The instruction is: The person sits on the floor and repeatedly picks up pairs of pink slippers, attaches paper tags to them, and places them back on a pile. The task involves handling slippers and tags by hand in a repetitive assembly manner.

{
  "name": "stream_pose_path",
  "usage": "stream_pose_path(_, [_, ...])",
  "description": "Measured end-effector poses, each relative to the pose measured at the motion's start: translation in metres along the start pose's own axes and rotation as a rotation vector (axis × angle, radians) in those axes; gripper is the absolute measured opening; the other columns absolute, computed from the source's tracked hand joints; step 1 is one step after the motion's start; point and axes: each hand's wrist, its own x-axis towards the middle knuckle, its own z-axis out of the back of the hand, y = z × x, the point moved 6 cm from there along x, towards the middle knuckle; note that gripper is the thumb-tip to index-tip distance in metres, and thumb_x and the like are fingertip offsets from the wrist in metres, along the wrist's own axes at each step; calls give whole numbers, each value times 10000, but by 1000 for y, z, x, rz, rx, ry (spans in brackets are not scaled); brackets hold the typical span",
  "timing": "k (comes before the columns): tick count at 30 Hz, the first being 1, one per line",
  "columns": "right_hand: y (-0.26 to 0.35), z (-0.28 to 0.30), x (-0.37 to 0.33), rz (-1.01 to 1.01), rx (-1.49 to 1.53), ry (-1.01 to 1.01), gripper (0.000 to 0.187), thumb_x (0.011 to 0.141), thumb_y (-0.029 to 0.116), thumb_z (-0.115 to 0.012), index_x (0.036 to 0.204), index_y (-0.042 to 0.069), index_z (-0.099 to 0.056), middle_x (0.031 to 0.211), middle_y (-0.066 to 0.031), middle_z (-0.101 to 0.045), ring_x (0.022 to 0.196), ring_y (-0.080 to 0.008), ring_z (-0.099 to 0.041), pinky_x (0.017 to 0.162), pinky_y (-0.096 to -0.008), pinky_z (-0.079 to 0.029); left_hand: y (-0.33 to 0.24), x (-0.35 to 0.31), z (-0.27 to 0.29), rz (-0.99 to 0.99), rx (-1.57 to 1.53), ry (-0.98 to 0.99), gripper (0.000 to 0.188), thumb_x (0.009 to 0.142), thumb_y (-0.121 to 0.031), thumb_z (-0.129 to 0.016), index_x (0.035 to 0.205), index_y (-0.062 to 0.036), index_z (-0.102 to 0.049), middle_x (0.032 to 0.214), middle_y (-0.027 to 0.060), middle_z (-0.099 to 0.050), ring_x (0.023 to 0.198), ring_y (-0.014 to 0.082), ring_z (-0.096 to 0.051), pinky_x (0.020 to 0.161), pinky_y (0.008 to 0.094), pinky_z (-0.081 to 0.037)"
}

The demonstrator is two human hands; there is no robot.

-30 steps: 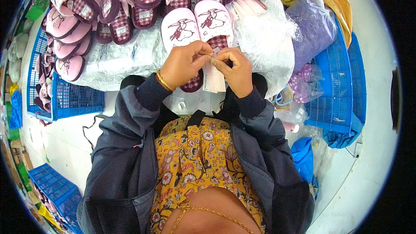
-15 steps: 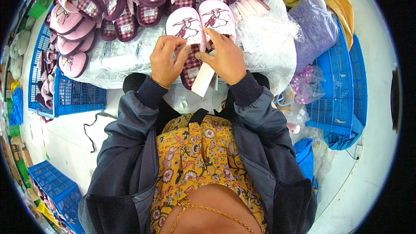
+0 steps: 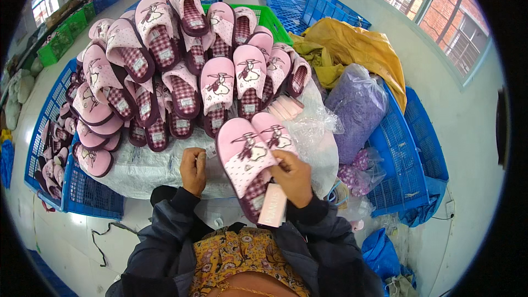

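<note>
My right hand (image 3: 293,177) grips a pair of pink slippers (image 3: 246,153) by their inner sides, above the near edge of the plastic-wrapped bale. Each has a cartoon dog on its toe, and a maroon checked insole shows in the left one. A pale pink card tag (image 3: 274,204) hangs at the pair, below my right fingers. To the left, apart from the pair, my left hand (image 3: 193,170) is closed with its thumb up; the inside of its grip is hidden. Beyond both hands a heap of matching slippers (image 3: 218,85) covers the far part of the bale.
The plastic-wrapped bale (image 3: 148,173) fills the middle. Blue crates stand left (image 3: 93,192) and right (image 3: 404,170). On the right lie a bag of purple material (image 3: 357,113) and a yellow cloth (image 3: 352,44). Pale pink cards (image 3: 284,108) lie by clear plastic. A green crate (image 3: 269,22) stands behind.
My left hand has come off the slippers and moved left, closing. My right hand now holds the pair alone, tilted. The view has tipped up, showing more of the heap and the room.
</note>
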Motion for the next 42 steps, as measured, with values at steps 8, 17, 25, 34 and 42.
stream_pose_path(8, [118, 48, 252, 762, -867, -282, 356, 886, 155, -662, 1220, 34, -629, 1009, -115, -680, 892, -165, -647, 766, -310, -516, 2, 0, 3, -9, 124, 1, 55, 912, -57, -635, 921, -4, -622, 866, 125, -609, 738, 268, -606, 664, 337, -484])
stream_pose_path(17, [119, 0, 386, 599, -298, -164, 291, 842, 254, -728, 1019, 30, -670, 904, -161, -722, 821, -262, -716, 706, -383, -542, 1, 3, 1, 8, 153, 15, 56, 883, -38, -667, 905, -1, -630, 842, 137, -621, 711, 288, -615, 632, 348, -492])
stream_pose_path(25, [-23, -41, 178, 245, -104, -35, 338, 854, 196, -747, 1117, 41, -603, 843, -99, -718, 728, -195, -696, 652, -306, -530, 2, 4, -6, 19, 127, 69, 78, 901, -47, -653, 940, 15, -628, 878, 128, -600, 720, 241, -590, 655, 319, -472])
stream_pose_path(34, [-19, -121, 160, 471, -339, -279, 707, 758, 95, -738, 1412, 122, -470, 1073, -159, -617, 972, -369, -592, 877, -447, -479, -30, 78, -16, -167, 241, -18, 166, 839, -54, -696, 989, -20, -632, 961, 116, -597, 838, 262, -588, 758, 351, -481])
stream_pose_path(42, [15, -101, 145, 604, -224, -386, 331, 763, 12, -641, 1084, 89, -678, 897, -136, -621, 850, -358, -597, 755, -444, -492, -43, 58, -10, -184, 233, 4, 304, 822, -79, -736, 1093, -12, -619, 1121, 160, -598, 1075, 328, -561, 849, 383, -477])
